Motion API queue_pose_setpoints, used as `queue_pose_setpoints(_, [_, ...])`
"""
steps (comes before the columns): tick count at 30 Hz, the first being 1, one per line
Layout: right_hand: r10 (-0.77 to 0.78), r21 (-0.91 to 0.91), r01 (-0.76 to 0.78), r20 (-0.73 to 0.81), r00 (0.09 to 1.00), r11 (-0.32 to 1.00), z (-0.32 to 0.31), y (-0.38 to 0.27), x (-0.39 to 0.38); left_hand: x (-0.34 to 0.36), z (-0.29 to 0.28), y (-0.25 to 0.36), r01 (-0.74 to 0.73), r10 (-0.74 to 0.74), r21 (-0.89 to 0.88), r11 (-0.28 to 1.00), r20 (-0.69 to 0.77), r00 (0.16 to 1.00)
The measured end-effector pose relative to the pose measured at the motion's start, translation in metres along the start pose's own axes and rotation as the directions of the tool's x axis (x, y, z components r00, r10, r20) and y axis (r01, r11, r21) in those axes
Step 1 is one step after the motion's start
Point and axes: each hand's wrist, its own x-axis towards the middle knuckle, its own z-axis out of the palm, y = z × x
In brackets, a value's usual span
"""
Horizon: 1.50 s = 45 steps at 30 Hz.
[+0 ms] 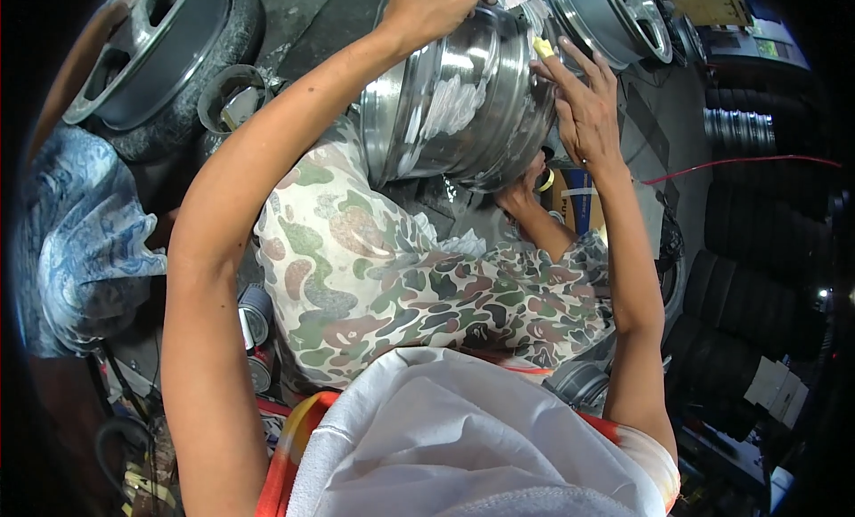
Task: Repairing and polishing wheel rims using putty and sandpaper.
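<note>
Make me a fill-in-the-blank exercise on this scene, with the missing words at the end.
1. The clothing over the person's legs has a ____ print.
2. The thin cable at the picture's right is ____.
3. The left hand is at the picture's ____ edge.
4. In the picture, the right hand is on the silver wheel rim's ____ side.

Missing words: camouflage; red; top; right.

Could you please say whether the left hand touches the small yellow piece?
Apart: the head view shows the silver metal wheel rim between left hand and yellow piece.

Shiny metal wheel rim [500, 103] — barrel facing up, smeared with whitish patches.
</note>
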Motion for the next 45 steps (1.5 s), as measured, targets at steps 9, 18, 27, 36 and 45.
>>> queue_pose_setpoints(9, [0.013, 0.018, -0.014, 0.059, 0.998, 1.000, -0.006, -0.017, -0.025, 0.000, -0.002, 0.000, 0.001, -0.001, 0.014, 1.000, 0.005, 1.000])
queue_pose_setpoints(18, [0.073, 0.072, -0.068, -0.073, 0.995, 0.995, 0.007, 0.029, 0.038, -0.001, 0.000, -0.011, -0.018, 0.003, -0.171, 0.985, -0.087, 0.996])
queue_pose_setpoints(27, [0.044, 0.081, -0.056, 0.137, 0.990, 0.995, 0.010, 0.034, 0.058, -0.003, -0.002, -0.011, -0.045, 0.029, -0.226, 0.973, -0.075, 0.997])
queue_pose_setpoints(36, [0.024, 0.092, -0.031, 0.073, 0.997, 0.995, -0.012, -0.007, 0.005, -0.006, -0.002, -0.005, -0.031, 0.016, -0.191, 0.981, -0.081, 0.997])
queue_pose_setpoints(45, [0.332, 0.375, -0.304, -0.013, 0.943, 0.876, -0.024, -0.023, -0.027, -0.029, -0.002, 0.015, 0.048, -0.051, -0.093, 0.994, -0.026, 0.998])
